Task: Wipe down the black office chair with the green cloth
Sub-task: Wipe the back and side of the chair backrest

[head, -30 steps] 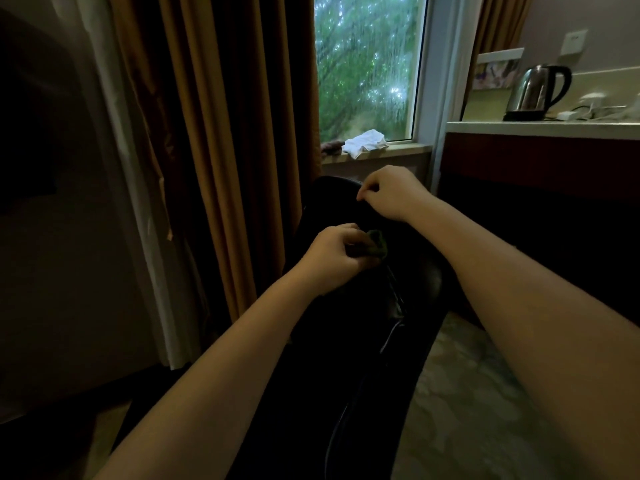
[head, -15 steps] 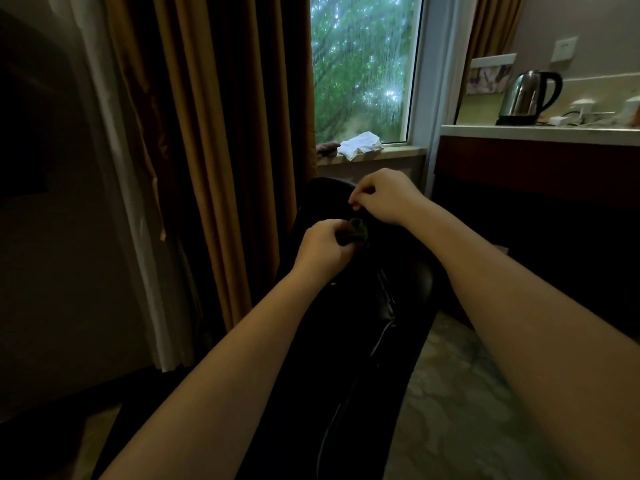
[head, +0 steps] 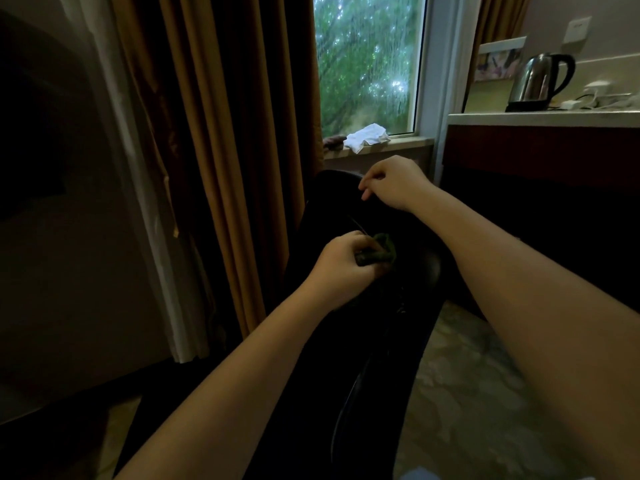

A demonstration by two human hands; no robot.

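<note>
The black office chair lies tipped in front of me, its back running from the window down toward me; the room is dim and its details are hard to see. My left hand clutches the bunched green cloth and presses it on the chair's upper back. My right hand rests with curled fingers on the chair's top edge, just beyond the cloth.
Brown curtains hang at the left beside a white frame. A white rag lies on the window sill. A counter at the right carries a steel kettle and cables. Patterned carpet shows at the lower right.
My left hand has slid the green cloth down the chair back, away from my right hand. The right hand stays on the top edge.
</note>
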